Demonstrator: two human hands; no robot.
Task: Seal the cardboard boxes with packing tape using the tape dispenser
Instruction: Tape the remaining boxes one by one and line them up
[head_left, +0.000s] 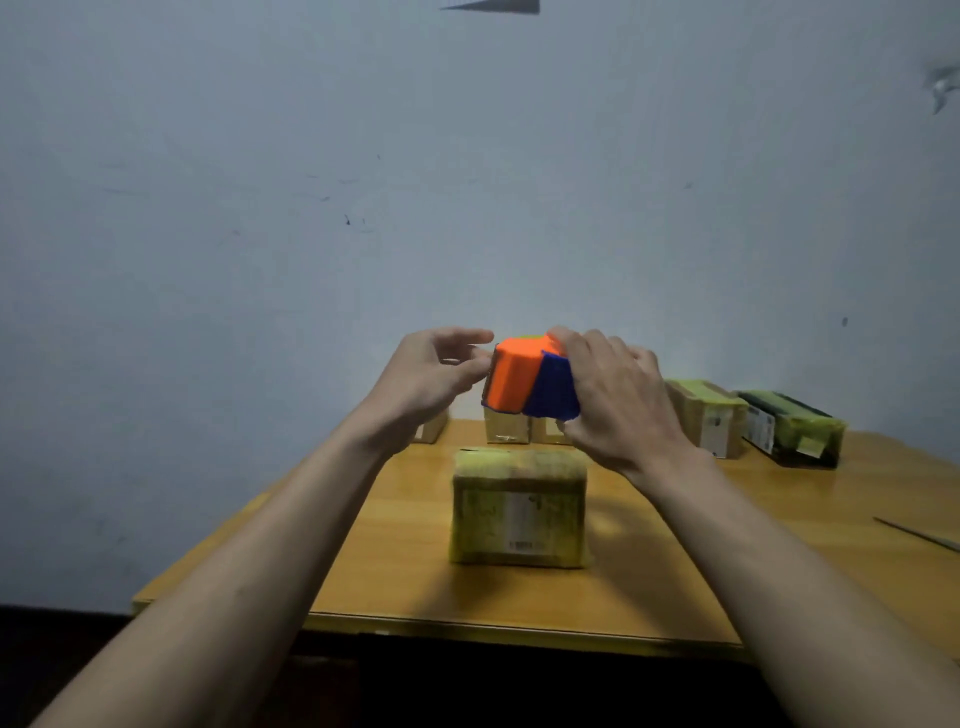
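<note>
An orange and blue tape dispenser (524, 382) is held up in the air above the table. My right hand (618, 395) grips its blue right side from above. My left hand (431, 379) is at the orange end, thumb and fingers pinched together at the dispenser's left edge; what they pinch is too small to make out. Below them a small cardboard box (519, 512) wrapped in yellowish tape stands on the wooden table (395, 551), its barcode label facing me.
Several more boxes stand along the back of the table: two brown ones (511, 428) behind the dispenser, one (706, 415) at right, and a dark one (789, 428) at far right. A thin stick-like object (919, 535) lies near the right edge. A wall rises behind.
</note>
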